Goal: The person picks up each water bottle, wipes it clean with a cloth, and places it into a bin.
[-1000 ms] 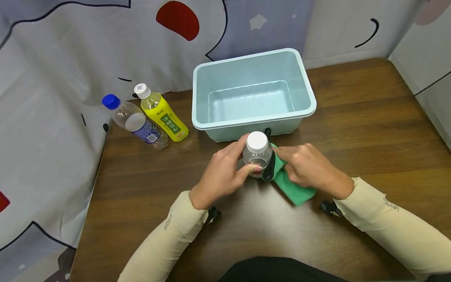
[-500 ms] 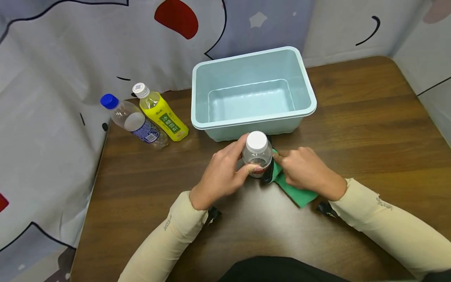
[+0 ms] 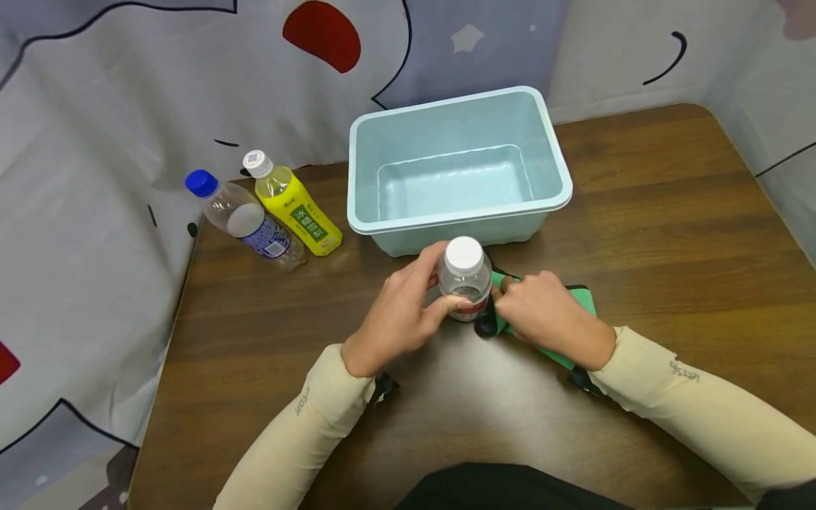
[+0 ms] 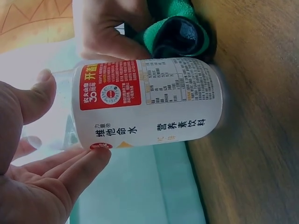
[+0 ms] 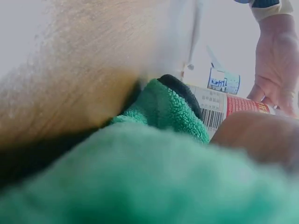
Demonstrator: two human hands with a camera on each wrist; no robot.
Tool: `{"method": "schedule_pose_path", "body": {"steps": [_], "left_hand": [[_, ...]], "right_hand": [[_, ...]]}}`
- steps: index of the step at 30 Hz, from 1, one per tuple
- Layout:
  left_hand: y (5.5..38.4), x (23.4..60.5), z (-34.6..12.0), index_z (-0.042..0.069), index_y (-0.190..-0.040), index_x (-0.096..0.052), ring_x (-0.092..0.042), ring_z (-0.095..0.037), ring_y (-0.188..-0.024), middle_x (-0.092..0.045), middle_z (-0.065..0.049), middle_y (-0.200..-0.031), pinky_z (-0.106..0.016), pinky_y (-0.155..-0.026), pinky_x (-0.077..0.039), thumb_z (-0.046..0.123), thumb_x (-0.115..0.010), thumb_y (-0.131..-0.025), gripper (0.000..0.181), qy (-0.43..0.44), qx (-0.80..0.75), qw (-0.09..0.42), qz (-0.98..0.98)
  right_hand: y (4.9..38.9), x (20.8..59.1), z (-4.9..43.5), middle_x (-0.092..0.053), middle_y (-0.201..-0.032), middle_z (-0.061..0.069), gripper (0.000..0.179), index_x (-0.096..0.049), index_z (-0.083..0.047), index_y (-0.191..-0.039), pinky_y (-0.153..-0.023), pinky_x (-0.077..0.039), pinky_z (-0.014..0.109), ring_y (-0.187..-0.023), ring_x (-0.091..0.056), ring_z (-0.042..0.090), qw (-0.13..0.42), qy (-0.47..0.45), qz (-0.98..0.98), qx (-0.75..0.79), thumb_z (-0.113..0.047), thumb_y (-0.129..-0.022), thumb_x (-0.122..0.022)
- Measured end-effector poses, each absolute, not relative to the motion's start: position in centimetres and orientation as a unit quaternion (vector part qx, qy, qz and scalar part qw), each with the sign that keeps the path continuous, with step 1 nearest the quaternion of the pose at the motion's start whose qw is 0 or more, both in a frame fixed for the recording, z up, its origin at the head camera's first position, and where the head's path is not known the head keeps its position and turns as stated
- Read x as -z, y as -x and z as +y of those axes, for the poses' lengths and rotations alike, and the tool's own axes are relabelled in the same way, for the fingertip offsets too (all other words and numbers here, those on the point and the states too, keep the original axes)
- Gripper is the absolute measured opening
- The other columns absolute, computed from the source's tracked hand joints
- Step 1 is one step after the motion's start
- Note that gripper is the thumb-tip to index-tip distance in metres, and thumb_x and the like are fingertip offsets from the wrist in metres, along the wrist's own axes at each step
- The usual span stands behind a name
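Note:
My left hand (image 3: 398, 315) holds a clear plastic bottle with a white cap (image 3: 464, 256), thumb on its near side and fingers behind. The bottle stands upright on the table. In the left wrist view its white label (image 4: 140, 123) with a red patch faces the camera. A green cloth (image 3: 584, 300) with black edging is bunched in my right hand (image 3: 551, 319), just right of the bottle. A rolled end of the cloth (image 4: 158, 32) lies against the bottle's side. In the right wrist view the cloth (image 5: 161, 105) fills the foreground and hides most of the fingers.
A pale blue plastic bin (image 3: 460, 219) stands just behind the bottle, with nothing inside. Left of it, a yellow-labelled drink bottle (image 3: 302, 212) and a blue-capped bottle (image 3: 258, 230) stand side by side on the wooden table (image 3: 280, 354). A patterned curtain (image 3: 153, 92) hangs behind.
My right hand has shifted slightly left and down beside the bottle. The cloth's loose end now shows behind that hand and under the wrist. The left hand and bottle stay put.

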State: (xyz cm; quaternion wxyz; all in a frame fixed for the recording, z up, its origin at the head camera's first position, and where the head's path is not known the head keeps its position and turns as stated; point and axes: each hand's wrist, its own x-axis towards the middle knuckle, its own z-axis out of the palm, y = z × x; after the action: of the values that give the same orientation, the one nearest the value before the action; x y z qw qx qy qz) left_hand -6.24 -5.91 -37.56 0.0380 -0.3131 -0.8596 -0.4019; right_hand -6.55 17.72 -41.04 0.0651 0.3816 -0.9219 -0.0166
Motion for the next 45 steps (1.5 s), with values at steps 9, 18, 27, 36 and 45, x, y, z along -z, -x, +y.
{"method": "schedule_pose_path", "body": {"steps": [9, 18, 27, 36, 45], "left_hand": [[6.9, 37.5, -6.3, 0.002, -0.149, -0.041, -0.067, -0.021, -0.126, -0.066, -0.013, -0.135, -0.023, -0.108, -0.053, 0.016, -0.08, -0.091, 0.071, 0.33, 0.424, 0.005, -0.843], [7.5, 37.1, -6.6, 0.004, -0.148, -0.045, -0.068, -0.021, -0.124, -0.066, -0.011, -0.132, -0.021, -0.107, -0.053, 0.015, -0.08, -0.091, 0.068, 0.334, 0.44, -0.024, -0.833], [8.5, 36.7, -7.8, 0.006, -0.15, -0.052, -0.062, -0.023, -0.124, -0.055, -0.012, -0.139, -0.027, -0.106, -0.056, 0.013, -0.081, -0.088, 0.069, 0.359, 0.424, -0.027, -0.831], [8.3, 36.6, -7.7, 0.004, -0.153, -0.042, -0.064, -0.023, -0.132, -0.059, -0.013, -0.147, -0.028, -0.108, -0.055, 0.014, -0.078, -0.094, 0.07, 0.343, 0.443, -0.079, -0.824], [7.8, 36.5, -6.8, 0.01, -0.148, -0.056, -0.062, -0.017, -0.119, -0.062, -0.007, -0.136, -0.033, -0.1, -0.057, 0.029, -0.086, -0.087, 0.07, 0.338, 0.375, 0.028, -0.863]], "right_hand": [[7.6, 39.4, 19.9, -0.078, -0.094, 0.008, 0.049, -0.08, -0.015, -0.114, -0.042, -0.045, 0.041, -0.053, -0.058, 0.024, -0.006, -0.357, -0.932, -0.059, 0.007, -0.073, -0.064], [7.7, 36.3, 22.4, -0.08, -0.115, 0.005, 0.06, -0.08, -0.019, -0.121, -0.058, -0.044, 0.023, -0.074, -0.066, 0.008, 0.105, -0.341, -0.888, -0.291, 0.015, -0.075, -0.063], [8.8, 35.9, 21.4, -0.078, -0.12, 0.012, 0.054, -0.078, -0.009, -0.122, -0.079, -0.047, 0.008, -0.119, -0.064, -0.009, 0.159, -0.373, -0.804, -0.435, 0.019, -0.079, -0.061], [9.4, 36.3, 20.4, -0.078, -0.121, 0.013, 0.056, -0.077, -0.008, -0.123, -0.097, -0.049, 0.008, -0.122, -0.064, -0.005, 0.165, -0.39, -0.788, -0.448, 0.02, -0.077, -0.061], [9.1, 36.0, 20.0, -0.076, -0.127, 0.01, 0.057, -0.074, -0.007, -0.128, -0.104, -0.042, 0.003, -0.113, -0.075, 0.03, 0.163, -0.389, -0.813, -0.401, 0.016, -0.077, -0.065]]}}
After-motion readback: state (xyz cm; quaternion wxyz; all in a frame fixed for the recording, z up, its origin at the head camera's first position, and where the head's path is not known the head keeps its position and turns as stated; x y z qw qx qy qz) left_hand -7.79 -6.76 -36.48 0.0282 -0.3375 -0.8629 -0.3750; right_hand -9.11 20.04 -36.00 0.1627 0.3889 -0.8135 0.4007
